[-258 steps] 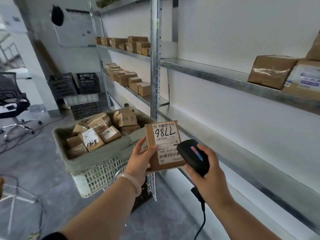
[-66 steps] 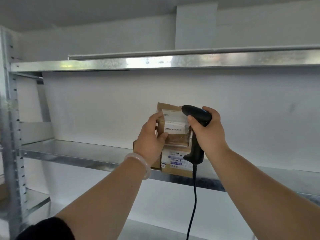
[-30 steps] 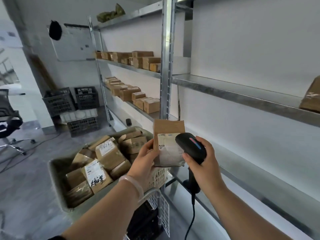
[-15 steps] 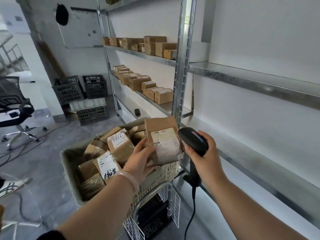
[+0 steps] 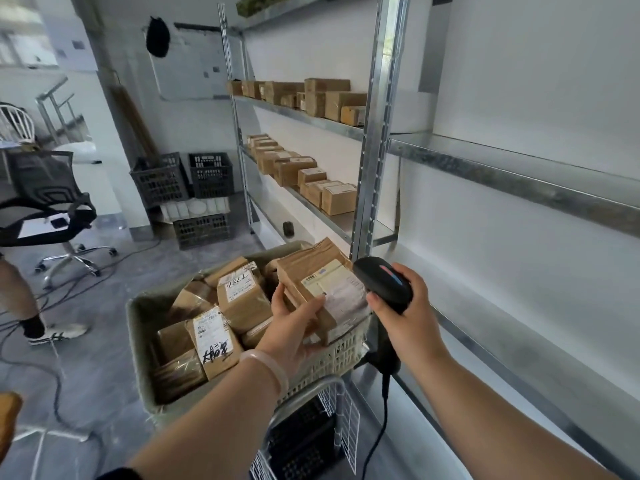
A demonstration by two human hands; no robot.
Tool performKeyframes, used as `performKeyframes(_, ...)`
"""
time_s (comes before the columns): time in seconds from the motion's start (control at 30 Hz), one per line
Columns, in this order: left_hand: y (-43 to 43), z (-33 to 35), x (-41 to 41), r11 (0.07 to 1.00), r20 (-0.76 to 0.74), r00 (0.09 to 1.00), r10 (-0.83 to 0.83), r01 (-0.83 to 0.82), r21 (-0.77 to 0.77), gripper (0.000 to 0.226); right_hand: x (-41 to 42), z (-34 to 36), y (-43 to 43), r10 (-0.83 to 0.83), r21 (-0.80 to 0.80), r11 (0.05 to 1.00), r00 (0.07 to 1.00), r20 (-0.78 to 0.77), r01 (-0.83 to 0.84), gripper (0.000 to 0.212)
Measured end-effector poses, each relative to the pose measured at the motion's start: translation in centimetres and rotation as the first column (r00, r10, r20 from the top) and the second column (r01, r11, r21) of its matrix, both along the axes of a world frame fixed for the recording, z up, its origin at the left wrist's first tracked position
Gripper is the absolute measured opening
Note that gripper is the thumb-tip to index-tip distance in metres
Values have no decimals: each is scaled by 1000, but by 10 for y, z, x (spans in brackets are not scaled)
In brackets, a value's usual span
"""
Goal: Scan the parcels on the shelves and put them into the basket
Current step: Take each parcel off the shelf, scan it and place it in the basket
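With your left hand [image 5: 294, 327] gripping the brown parcel [image 5: 322, 285] over the basket [image 5: 136, 341] and your right hand [image 5: 405, 317] wrapped round the barcode scanner [image 5: 382, 282] (label facing up), lower the parcel onto the pile before releasing.

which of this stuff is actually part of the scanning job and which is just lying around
Job:
parcel held by the left hand
scanner in the right hand
basket, already holding parcels
boxes on the far shelves

Lying about:
office chair
black crates
dark cap on the wall
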State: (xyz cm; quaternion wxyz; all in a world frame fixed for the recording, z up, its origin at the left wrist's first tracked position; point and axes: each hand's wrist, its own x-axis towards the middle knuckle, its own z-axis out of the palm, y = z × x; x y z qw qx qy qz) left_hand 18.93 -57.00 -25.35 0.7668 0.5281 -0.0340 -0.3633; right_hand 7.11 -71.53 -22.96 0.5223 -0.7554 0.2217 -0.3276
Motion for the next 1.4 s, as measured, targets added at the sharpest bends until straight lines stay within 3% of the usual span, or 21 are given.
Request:
performKeyframes(0.17,-11,-4,2,996,26,996,79,-81,47,98,4,-5,-10,7,1,1000,1000,-8,-7,62)
performKeyframes(0.3,-13,-5,3,987,-29,987,159,-159,-9,113,7,-10,-13,17,-10,1000,1000,-23,-17,62)
performKeyframes(0.47,-16,-5,1,986,59,987,151,-155,60,127,15,-14,-12,16,9,1000,1000,1,-16,62)
performKeyframes(0.57,-14,-6,3,974,74,981,180,-188,124,118,18,-15,-14,14,7,1000,1000,7,-14,62)
performKeyframes(0.73,-8,-14,14,944,66,963,261,-269,193,84,18,-18,-21,35,-9,999,999,14,-35,63)
performKeyframes(0.83,1,-17,20,951,73,976,206,-217,219,75,16,-18,-25,44,-14,999,999,14,-44,59)
performKeyframes(1.0,16,-14,25,954,67,995,-79,56,294,94,17,-16,-30,70,-32,997,997,11,-70,59)
performKeyframes(1.4,28,-25,29,916,173,983,55,-118,382,79,21,-17,-23,150,-117,981,988,-37,-153,60)
